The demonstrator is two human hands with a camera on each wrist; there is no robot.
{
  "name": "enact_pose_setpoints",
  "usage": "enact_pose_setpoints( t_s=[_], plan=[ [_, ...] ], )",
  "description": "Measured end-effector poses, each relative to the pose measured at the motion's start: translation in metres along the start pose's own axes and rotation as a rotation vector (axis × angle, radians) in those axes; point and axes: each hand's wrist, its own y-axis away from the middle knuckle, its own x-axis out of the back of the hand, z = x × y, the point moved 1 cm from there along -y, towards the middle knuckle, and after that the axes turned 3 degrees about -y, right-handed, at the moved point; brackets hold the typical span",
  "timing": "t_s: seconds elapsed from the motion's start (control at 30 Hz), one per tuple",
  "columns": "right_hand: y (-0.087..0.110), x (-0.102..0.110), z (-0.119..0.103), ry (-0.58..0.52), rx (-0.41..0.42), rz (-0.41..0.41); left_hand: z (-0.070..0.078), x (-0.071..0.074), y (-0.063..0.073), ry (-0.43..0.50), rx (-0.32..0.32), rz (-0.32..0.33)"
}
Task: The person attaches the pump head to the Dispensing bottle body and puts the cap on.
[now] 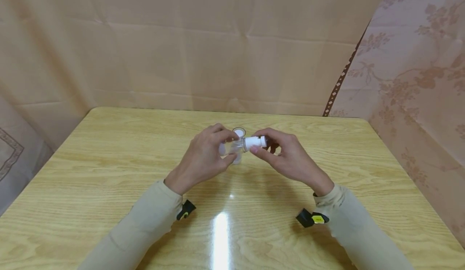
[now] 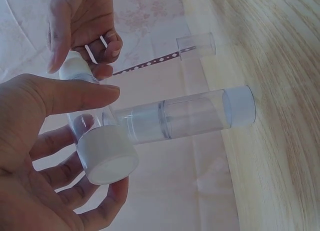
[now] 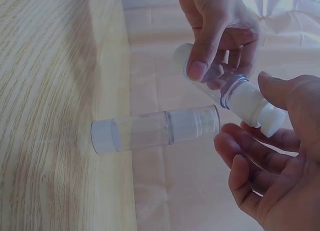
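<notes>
Over the table, my left hand (image 1: 207,153) grips a clear pump bottle (image 1: 237,145) by its transparent body, thumb on one side and fingers curled under it. The bottle lies tilted on its side, its white base (image 2: 107,153) toward the left palm. At its other end, my right hand (image 1: 292,157) has thumb and fingers around the white pump collar (image 3: 246,102), pinching it. Behind the held bottle, a second clear bottle (image 3: 145,131) with a white base stands upright on the table. Both hands partly cover the held bottle.
A short clear cap (image 2: 196,47) stands on the wood-grain table (image 1: 152,229), beyond the second bottle in the left wrist view. Beige cloth (image 1: 203,52) hangs along the far edge, and patterned cloth (image 1: 417,80) on the right.
</notes>
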Motion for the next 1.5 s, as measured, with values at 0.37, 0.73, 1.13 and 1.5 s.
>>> enact_pose_setpoints(
  t_s=[0.37, 0.73, 1.13, 1.5],
  plan=[
    [0.0003, 0.0015, 0.0002, -0.023, 0.121, 0.037, -0.0007, 0.0011, -0.0013, 0.059, 0.073, -0.046],
    [-0.0004, 0.0010, -0.0012, -0.022, 0.139, 0.032, 0.0002, 0.0021, -0.0011, 0.055, 0.071, -0.046],
    [-0.0005, 0.0022, -0.0002, -0.005, 0.070, 0.042, 0.0021, 0.0029, 0.0000, 0.006, 0.024, -0.001],
    [-0.0002, 0.0021, -0.0006, -0.010, 0.176, 0.075, 0.0027, 0.0035, -0.0003, 0.015, 0.041, -0.012]
  ],
)
